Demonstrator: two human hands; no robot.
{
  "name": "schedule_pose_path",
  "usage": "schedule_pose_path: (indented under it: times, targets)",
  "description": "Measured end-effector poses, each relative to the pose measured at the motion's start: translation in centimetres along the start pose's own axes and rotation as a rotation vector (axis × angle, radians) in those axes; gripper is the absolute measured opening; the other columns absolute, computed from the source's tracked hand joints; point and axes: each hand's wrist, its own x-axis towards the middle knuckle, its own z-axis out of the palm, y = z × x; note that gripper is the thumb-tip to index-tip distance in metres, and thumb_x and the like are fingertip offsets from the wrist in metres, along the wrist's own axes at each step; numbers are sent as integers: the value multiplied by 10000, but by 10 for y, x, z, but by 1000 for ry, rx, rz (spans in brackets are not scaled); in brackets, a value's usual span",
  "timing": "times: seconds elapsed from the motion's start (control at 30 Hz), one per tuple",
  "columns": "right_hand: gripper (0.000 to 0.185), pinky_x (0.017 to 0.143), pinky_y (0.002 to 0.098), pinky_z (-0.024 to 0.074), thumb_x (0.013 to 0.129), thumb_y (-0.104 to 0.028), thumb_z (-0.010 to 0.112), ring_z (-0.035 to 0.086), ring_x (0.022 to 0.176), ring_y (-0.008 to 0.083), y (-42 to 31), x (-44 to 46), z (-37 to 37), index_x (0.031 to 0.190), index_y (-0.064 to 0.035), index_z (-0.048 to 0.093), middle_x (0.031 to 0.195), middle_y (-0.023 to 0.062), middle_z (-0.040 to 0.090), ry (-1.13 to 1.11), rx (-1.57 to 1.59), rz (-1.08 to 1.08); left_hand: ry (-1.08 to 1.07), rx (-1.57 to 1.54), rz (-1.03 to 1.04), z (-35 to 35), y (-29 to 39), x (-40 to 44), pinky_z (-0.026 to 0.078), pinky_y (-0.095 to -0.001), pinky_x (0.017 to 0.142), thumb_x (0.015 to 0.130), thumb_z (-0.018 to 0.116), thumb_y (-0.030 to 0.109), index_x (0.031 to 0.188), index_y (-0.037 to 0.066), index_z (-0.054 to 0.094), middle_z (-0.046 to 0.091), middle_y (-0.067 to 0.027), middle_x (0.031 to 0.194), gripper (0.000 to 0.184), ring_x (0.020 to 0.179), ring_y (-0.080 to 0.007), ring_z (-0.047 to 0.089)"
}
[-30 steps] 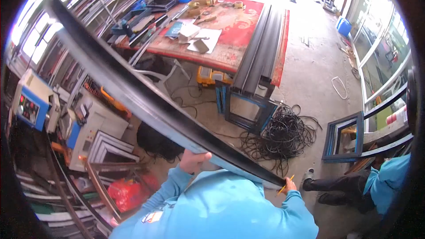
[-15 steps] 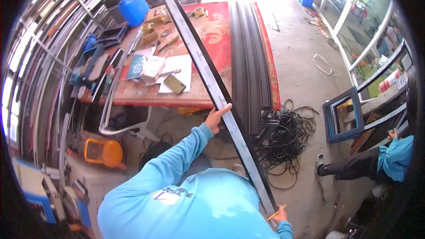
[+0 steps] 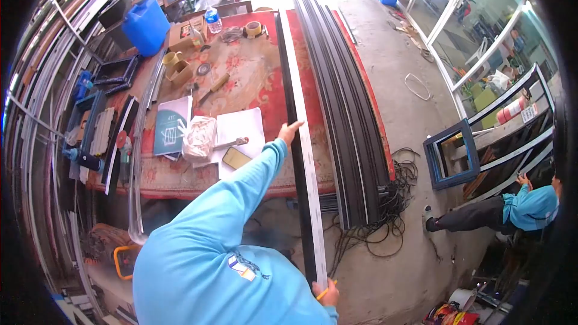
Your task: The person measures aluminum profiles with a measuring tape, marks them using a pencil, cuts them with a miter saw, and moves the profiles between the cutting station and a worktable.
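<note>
A long black profile with a white face (image 3: 306, 174) lies lengthwise over the red-covered table (image 3: 253, 78), its near end jutting past the table's front edge. My left hand (image 3: 290, 132) grips it partway along, with fingers across the white face. At the near end my right hand (image 3: 327, 294) holds the profile together with a yellow pencil (image 3: 326, 290). Just right of it, a stack of dark profiles (image 3: 346, 114) rests on the table. Left of my left hand are white paper (image 3: 244, 129), a phone (image 3: 236, 157) and a plastic-wrapped packet (image 3: 199, 138).
Black cable (image 3: 394, 204) is heaped on the floor beside the stack. A dark square frame (image 3: 451, 155) leans at the right, near a seated co-worker in blue (image 3: 533, 206). A blue jug (image 3: 146, 25), tape roll (image 3: 253, 29) and bottle (image 3: 212, 19) stand on the table's far side.
The long profile has swung from a leftward diagonal to nearly parallel with the stack and come down over the table. Both hands moved with it, still holding it. The view has shifted too.
</note>
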Motion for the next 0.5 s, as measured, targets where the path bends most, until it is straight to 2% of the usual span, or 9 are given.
schedule_pose_path:
  times: [0.07,0.1,0.13,0.2,0.23,0.27,0.33,0.47,0.5]
  targets:
    - [826,777,475,504,629,-538,790,632,917,405,-59,42,10,1238,-51,517,1021,230,651,66,-73,-38,-255,88,84,-21,-4,50,451,-441,929,841,655,390,1154,-33,570,621,-148,1122,533,1059,-279,593]
    - [831,773,482,507,625,-552,782,634,904,408,-83,62,14,1237,-49,531,1006,239,651,142,-169,-127,-98,405,238,-21,-2,49,431,-404,917,886,600,395,1228,-1,538,595,-116,1204,527,1069,-280,581]
    - [836,769,489,509,621,-565,775,635,892,412,-104,84,19,1237,-48,544,992,249,650,219,-266,-221,-87,385,169,-15,5,26,440,-379,885,891,600,407,1284,33,503,606,-100,1189,551,1063,-234,579]
    - [874,775,490,514,625,-560,762,636,901,414,-132,126,26,1271,-21,530,983,259,652,188,-245,-282,-305,353,116,-35,-4,17,458,-351,828,893,614,392,1290,61,499,617,-70,1167,530,1050,-193,581]
    - [886,776,488,514,632,-545,758,636,905,417,-147,142,30,1289,-3,512,993,264,649,174,-238,-327,-278,328,32,-36,15,-33,484,-310,761,897,628,354,1271,52,505,626,-70,1127,496,1010,-174,598]
    - [899,778,486,514,640,-530,753,636,909,419,-163,157,33,1306,15,494,1002,269,647,158,-231,-372,-344,280,67,-54,3,-40,495,-280,703,901,631,346,1253,50,520,633,-75,1093,474,933,-166,621]
    - [907,839,471,499,642,-503,756,623,954,426,-191,183,40,1308,48,482,1032,299,630,81,-196,-369,-403,422,66,-93,2,-86,505,-280,710,896,636,372,1228,40,551,642,-88,1065,477,893,-157,634]
    - [853,853,474,494,667,-504,743,615,995,425,-241,218,36,1286,32,504,1069,301,623,50,-277,-317,-335,786,264,-210,-22,-170,518,-302,761,897,637,360,1187,23,599,662,-78,1023,447,900,-159,643]
    - [685,803,499,501,689,-490,726,627,923,440,-244,227,39,1125,4,537,970,279,642,121,-355,-377,-254,773,132,-234,-22,-201,518,-311,769,898,635,355,1186,18,599,664,-80,1024,445,894,-164,643]
